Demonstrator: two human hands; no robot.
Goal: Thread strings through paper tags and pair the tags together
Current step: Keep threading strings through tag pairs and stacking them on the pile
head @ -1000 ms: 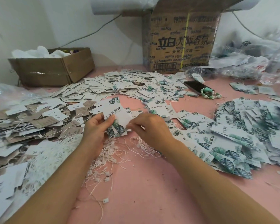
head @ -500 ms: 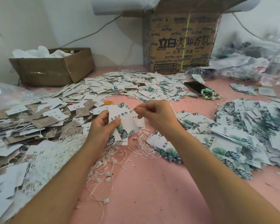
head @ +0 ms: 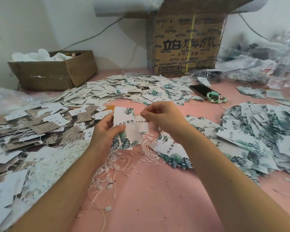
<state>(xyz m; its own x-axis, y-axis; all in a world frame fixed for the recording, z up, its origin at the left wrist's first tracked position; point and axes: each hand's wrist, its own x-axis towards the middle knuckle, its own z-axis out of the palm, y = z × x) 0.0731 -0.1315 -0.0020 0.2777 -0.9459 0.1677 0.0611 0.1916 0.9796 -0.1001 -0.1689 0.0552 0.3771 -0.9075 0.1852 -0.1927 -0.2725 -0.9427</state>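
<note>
We are holding the leaf-print tag (head: 124, 129) upright at the middle of the view. Our left hand (head: 105, 133) is pinching its left edge between thumb and fingers, and a smaller tag (head: 141, 124) is peeking out behind its right edge. Our right hand (head: 162, 119) is hovering at 2 o'clock of the tag with its fingertips pressed together; whether a strand lies between them we cannot tell. Thin white strings (head: 147, 151) with small plastic ends are curling just below. The bare pink tabletop (head: 157, 198) is giving open room from 5 to 6 o'clock. Flat card heaps are hemming in the other sides: glossy leaf-print tags (head: 258, 139) at 3 o'clock, matte brown tags (head: 40, 129) at 9, and white tags (head: 124, 91) at 12. Beyond them a tall printed carton (head: 186, 47) is standing at 1 o'clock and a low taped box (head: 57, 72) at 10.
</note>
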